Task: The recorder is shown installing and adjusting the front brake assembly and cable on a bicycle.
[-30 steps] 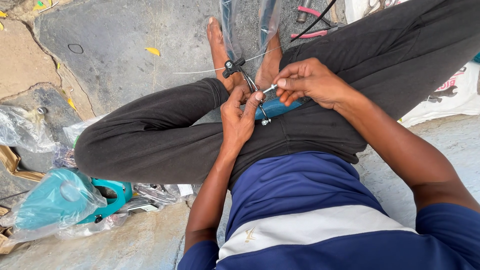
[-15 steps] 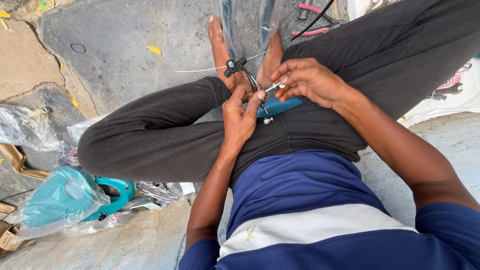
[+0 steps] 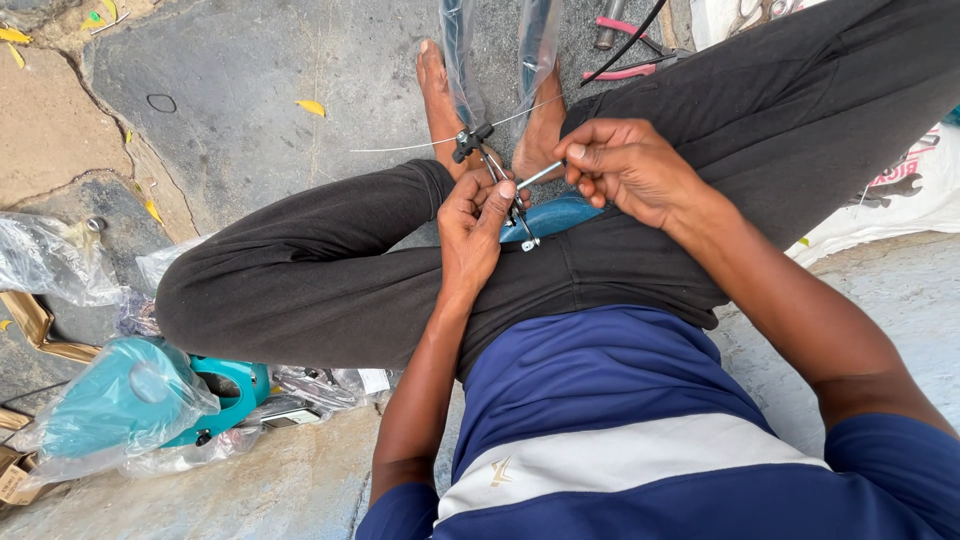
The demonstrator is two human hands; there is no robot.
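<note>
Head view: person seated cross-legged on stone ground. Left hand pinches a small metal brake clamp above the lap. Right hand, just right of the clamp, grips a thin silver tool touching it. Teal plastic-wrapped part lies well left.

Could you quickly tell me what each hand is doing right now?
Left hand: closed on the brake clamp.
Right hand: closed on a thin metal tool.

Cracked grey stone floor lies in flat daylight — yellow leaves scattered about. Clear plastic wrapping sits at the left edge.
</note>
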